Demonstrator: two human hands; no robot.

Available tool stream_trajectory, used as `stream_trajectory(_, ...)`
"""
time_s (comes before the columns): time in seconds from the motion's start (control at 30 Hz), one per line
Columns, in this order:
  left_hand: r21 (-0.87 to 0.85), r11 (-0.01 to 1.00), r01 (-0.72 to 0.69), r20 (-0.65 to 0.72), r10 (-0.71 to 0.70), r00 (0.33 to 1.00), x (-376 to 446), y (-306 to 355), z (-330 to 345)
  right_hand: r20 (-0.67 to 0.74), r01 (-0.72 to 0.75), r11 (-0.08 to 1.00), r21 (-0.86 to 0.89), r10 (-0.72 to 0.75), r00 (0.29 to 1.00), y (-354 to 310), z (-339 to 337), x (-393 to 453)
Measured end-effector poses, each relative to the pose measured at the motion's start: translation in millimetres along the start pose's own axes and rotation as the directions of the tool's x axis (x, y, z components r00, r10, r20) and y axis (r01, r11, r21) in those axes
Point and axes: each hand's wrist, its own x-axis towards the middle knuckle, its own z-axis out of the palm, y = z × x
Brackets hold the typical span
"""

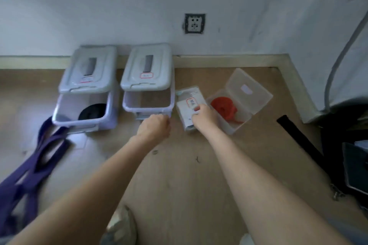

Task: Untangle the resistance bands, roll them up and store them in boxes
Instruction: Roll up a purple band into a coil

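My right hand (203,115) grips a small closed clear box (189,103) with a red-framed label, thumb on its lid. Just right of it, an open clear box (229,125) holds a rolled red band (224,106). My left hand (154,128) is curled into a fist against the front edge of the middle white bin (147,108), which looks empty; nothing shows in that hand. The left white bin (65,117) holds a rolled black band (92,112). A purple band (33,163) lies loose and twisted on the floor at the left.
Both bins' lids (147,67) stand open against the wall and skirting. A black strap (298,135) lies on the floor at the right beside dark bags (344,155). A wall socket (194,23) sits above. My shoe (121,226) shows at the bottom on wooden floor.
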Motion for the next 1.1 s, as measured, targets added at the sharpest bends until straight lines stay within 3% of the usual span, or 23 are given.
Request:
stream_trajectory(0.07,-0.032,0.992,0.124,-0.044,-0.126,0.991,-52.3,-45.3,-11.6,0.097,0.089,0.996,0.014,-0.09,0.991,-33.3,28.0,-33.7)
stream_trajectory(0.23,-0.005,0.943,0.334,0.008,-0.334,0.943,-140.4,-143.3,-11.6,0.33,0.275,0.958,0.084,-0.288,0.899,-80.1,103.5,-99.1)
stream_trajectory(0.53,0.044,0.865,0.499,-0.056,-0.497,0.866,-156.2,-292.9,33.4,0.623,0.445,0.889,-0.108,-0.288,0.727,-119.1,251.2,-93.0)
stream_trajectory(0.73,-0.091,0.851,0.518,-0.073,-0.524,0.848,-107.8,-375.2,50.7,0.604,0.522,0.848,-0.086,-0.372,0.704,-176.5,336.4,-60.1)
stream_trajectory(0.87,-0.187,0.846,0.499,0.059,-0.497,0.866,-95.9,-392.2,68.4,0.577,0.508,0.855,-0.108,-0.362,0.732,-191.1,372.8,-40.1)
stream_trajectory(0.97,-0.213,0.868,0.448,0.17,-0.419,0.892,-116.4,-384.7,75.8,0.558,0.664,0.685,-0.3,-0.438,0.704,-192.3,373.3,-38.2)
stream_trajectory(1.03,-0.285,0.86,0.424,0.061,-0.425,0.903,-129.3,-381.7,70.1,0.577,0.716,0.557,-0.421,-0.444,0.685,-189.1,362.8,-41.6)
stream_trajectory(1.1,-0.28,0.884,0.375,-0.096,-0.414,0.905,-138.5,-376.1,53.1,0.599,0.688,0.592,-0.42,-0.388,0.7,-182.6,345.5,-52.6)
